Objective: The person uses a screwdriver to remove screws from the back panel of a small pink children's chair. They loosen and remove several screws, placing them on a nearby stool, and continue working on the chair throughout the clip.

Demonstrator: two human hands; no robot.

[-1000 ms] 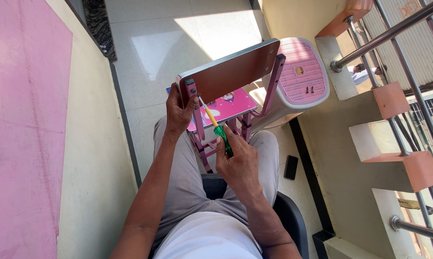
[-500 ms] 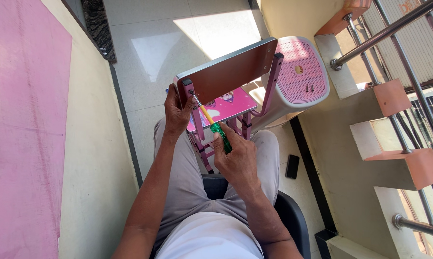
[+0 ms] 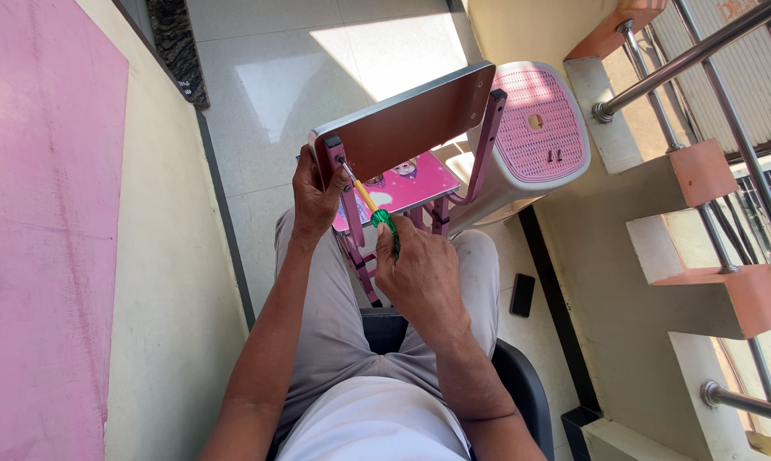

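A small pink metal-framed desk (image 3: 488, 137) with a brown board top (image 3: 411, 128) rests tilted across my knees. My left hand (image 3: 315, 195) grips the pink leg at the board's left corner. My right hand (image 3: 419, 273) is closed around the green handle of a screwdriver (image 3: 384, 224). Its yellow shaft and tip point up-left to the corner where the leg meets the board. A pink picture panel (image 3: 402, 186) shows below the board.
I sit on a dark chair (image 3: 522, 384). A pink and white plastic stool (image 3: 539, 137) stands beyond the desk. A black phone (image 3: 522, 294) lies on the tiled floor. A pink wall is at left, stairs with a steel railing (image 3: 684, 60) at right.
The view has shifted slightly. Both hands stay in place on the desk leg and the screwdriver, with the tool's tip still at the same corner.
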